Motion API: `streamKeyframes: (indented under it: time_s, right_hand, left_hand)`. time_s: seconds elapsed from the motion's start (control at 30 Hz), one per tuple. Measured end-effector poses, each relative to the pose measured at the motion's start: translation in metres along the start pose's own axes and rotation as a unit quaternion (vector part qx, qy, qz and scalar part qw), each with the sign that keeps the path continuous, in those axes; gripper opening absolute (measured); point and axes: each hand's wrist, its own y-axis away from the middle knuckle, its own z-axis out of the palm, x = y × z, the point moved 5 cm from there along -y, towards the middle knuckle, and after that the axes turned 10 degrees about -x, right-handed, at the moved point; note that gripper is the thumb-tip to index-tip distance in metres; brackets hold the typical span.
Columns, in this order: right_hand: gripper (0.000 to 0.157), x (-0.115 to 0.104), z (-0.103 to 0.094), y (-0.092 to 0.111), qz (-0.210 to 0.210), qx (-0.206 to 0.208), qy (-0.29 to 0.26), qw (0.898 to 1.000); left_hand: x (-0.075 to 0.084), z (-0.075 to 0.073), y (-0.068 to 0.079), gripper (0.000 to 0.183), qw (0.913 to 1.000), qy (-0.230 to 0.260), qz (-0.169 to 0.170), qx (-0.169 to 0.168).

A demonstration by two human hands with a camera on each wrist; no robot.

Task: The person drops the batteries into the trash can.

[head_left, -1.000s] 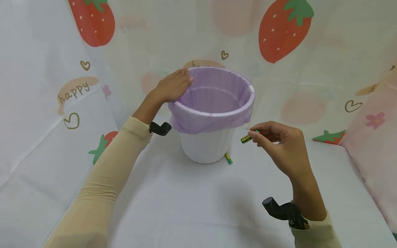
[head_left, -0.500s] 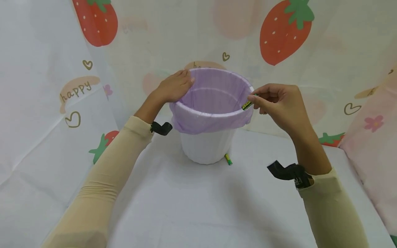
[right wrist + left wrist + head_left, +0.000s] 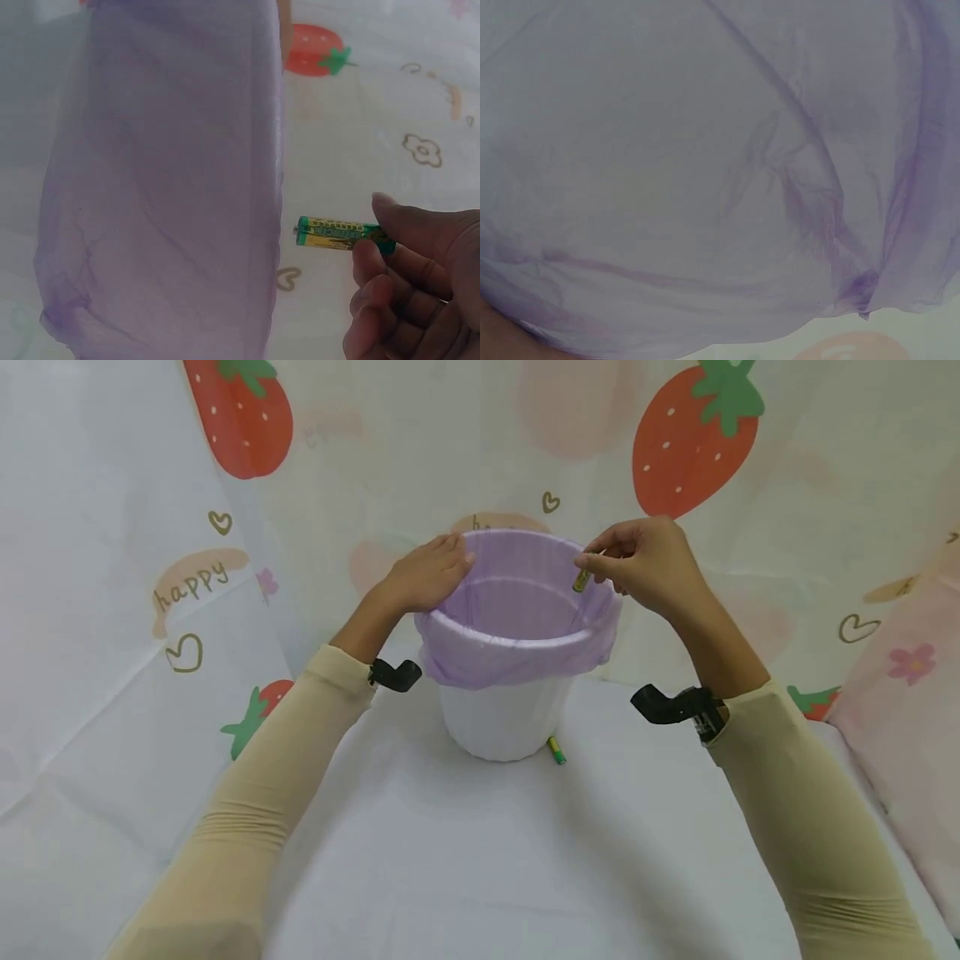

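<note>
A white trash can (image 3: pixel 498 722) stands upright, lined with a purple bag (image 3: pixel 517 664) folded down over its rim. My left hand (image 3: pixel 429 575) rests on the left part of that rim; in the left wrist view the bag fills most of the picture. Between thumb and fingertips, my right hand (image 3: pixel 637 560) pinches a green and yellow battery (image 3: pixel 341 234). In the head view this battery overlaps the can's opening, just inside the right rim. A second battery (image 3: pixel 557 750) lies on the white cloth close to the can's base, on its right.
White cloth (image 3: pixel 480 843) covers the surface under the can. Behind it hangs a backdrop (image 3: pixel 465 435) with strawberry and heart prints. At the right side stands a pink printed panel (image 3: pixel 907 760).
My right hand has risen with the battery and moved left, from beside the can to its right rim. The battery has tipped steeper. The left hand stays on the rim.
</note>
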Motion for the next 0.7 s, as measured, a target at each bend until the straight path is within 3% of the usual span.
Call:
streamKeyframes:
  time_s: [0.27, 0.7]
  right_hand:
    - [0.027, 0.005, -0.002, -0.017, 0.021, -0.018, 0.003, 1.0]
    - [0.03, 0.016, -0.01, -0.004, 0.03, -0.012, -0.024, 0.999]
  left_hand:
    - [0.004, 0.0, -0.004, 0.067, 1.0, -0.001, 0.005, 0.007]
    - [0.009, -0.001, -0.005, 0.065, 0.9997, -0.024, 0.01, 0.003]
